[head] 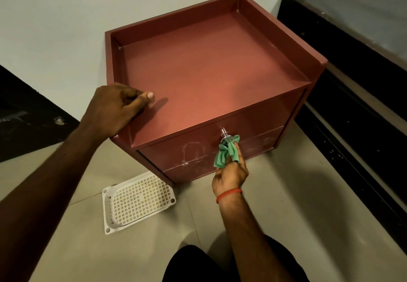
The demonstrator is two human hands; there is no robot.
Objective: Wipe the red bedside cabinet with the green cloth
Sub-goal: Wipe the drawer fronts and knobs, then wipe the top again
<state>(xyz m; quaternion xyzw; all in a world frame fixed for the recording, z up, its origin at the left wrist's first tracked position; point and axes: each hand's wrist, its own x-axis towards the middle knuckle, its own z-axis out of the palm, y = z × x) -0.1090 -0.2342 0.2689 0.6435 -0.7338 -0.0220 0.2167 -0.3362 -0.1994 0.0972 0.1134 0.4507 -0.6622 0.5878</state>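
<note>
The red bedside cabinet stands on the floor against a pale wall, its recessed top bare. My left hand rests on the front left corner of the top, fingers curled over the raised side rim, thumb lying on the surface. My right hand holds the bunched green cloth against the shiny metal knob on the drawer front. The cloth wraps the lower part of the knob. Pale smears show on the drawer front to the left of the knob.
A white perforated plastic tray lies on the tiled floor at the cabinet's front left foot. A dark bed frame with a grey mattress runs along the right. A dark object sits at the far left. My knee shows at the bottom.
</note>
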